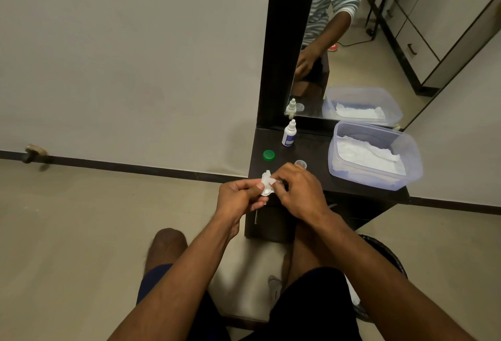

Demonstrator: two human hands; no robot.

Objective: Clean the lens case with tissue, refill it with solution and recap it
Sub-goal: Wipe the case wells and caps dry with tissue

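My left hand (pixel 240 197) grips the small clear lens case (pixel 265 192) just above the front left corner of the dark shelf (pixel 320 151). My right hand (pixel 301 191) pinches a scrap of white tissue (pixel 267 178) against the case. The case is mostly hidden by my fingers. A green cap (pixel 268 155) lies on the shelf behind my hands. A second, clear cap (pixel 300 163) lies beside my right hand's knuckles. The white solution bottle (pixel 289 134) stands upright at the back of the shelf.
A clear plastic tub (pixel 412 162) holding white tissues fills the right side of the shelf. A mirror (pixel 379 42) in a dark frame rises behind the shelf. A dark bin (pixel 390 256) sits on the floor at my right knee.
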